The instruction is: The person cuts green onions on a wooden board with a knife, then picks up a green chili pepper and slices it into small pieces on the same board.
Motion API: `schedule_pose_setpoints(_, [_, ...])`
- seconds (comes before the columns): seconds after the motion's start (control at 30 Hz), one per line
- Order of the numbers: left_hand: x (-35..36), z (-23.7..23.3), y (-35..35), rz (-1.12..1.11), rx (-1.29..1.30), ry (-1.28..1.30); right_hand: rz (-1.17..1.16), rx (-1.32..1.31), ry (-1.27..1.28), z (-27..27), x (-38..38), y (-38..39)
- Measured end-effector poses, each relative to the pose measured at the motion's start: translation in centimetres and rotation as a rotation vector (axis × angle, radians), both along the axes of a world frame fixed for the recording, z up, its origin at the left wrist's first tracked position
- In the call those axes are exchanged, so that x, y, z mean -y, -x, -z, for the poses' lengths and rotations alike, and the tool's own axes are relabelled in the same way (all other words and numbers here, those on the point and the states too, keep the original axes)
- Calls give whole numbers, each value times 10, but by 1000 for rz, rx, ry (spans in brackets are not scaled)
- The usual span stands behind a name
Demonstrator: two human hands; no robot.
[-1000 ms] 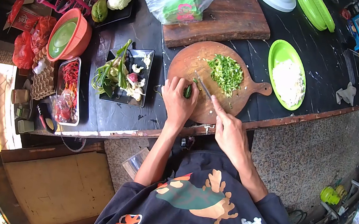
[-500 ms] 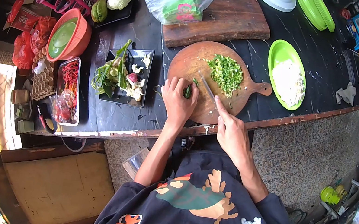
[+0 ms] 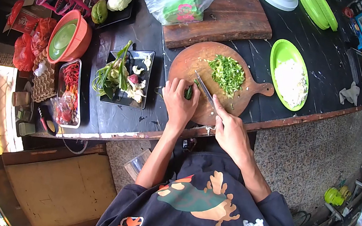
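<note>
Surface: a black, white-veined stone counter (image 3: 332, 56) runs across the upper half of the frame, crowded with trays and plates.
Board: a round wooden chopping board with a handle (image 3: 187, 64) sits at centre frame, by the counter's near edge.
Done: a heap of finely chopped green pieces (image 3: 226, 74) lies on the board's right half. Further right, a bright green oval plate (image 3: 279, 50) already holds white shreds (image 3: 291, 82).
Left to do: by my reckoning only a short dark green stalk (image 3: 189, 92) remains uncut, at the board's left edge, so this one looks nearly finished.
Left hand (image 3: 180, 99): fingers curled down tight, pinning the stalk to the board.
Right hand (image 3: 230, 130): closed round the handle of a slim steel kitchen knife (image 3: 204, 87), with the blade slanting just beside the stalk.
Writing: a red carton (image 3: 24, 20) at upper left bears pale letters too small to read. The clear plastic bag (image 3: 181, 5) at top centre shows a pink and green print, also illegible.
</note>
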State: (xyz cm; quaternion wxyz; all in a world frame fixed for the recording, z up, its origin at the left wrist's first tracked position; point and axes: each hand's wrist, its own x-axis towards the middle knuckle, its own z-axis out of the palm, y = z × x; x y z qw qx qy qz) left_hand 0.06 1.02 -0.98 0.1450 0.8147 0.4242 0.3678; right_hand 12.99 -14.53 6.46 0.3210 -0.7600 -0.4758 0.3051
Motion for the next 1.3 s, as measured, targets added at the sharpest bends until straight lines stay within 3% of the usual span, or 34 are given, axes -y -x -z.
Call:
schedule_pose_setpoints(0.1, [0, 0, 2, 2, -7, 19, -16, -9, 7, 7, 1, 4])
schedule_pose_setpoints(0.27, [0, 1, 1, 9, 0, -2, 71, 208, 124, 1, 1, -4])
schedule_pose_setpoints(0.57, [0, 1, 1, -3, -9, 9, 16, 16, -17, 11, 8, 3])
schedule_pose_setpoints(0.67, [-1, 1, 1, 3, 0, 5, 31, 210, 68, 11, 7, 8])
schedule_pose_setpoints(0.77, [0, 0, 2, 7, 5, 3, 75, 246, 11, 18, 7, 0])
schedule_pose_setpoints(0.93, [-1, 2, 2, 11, 0, -3, -56, 219, 65, 7, 21, 0])
schedule_pose_setpoints(1.07, [-1, 2, 2, 6, 11, -15, -62, 175, 5, 16, 31, 1])
schedule_pose_setpoints(1.3, [-1, 3, 2, 6, 7, -1, -65, 248, 117, 6, 33, 7])
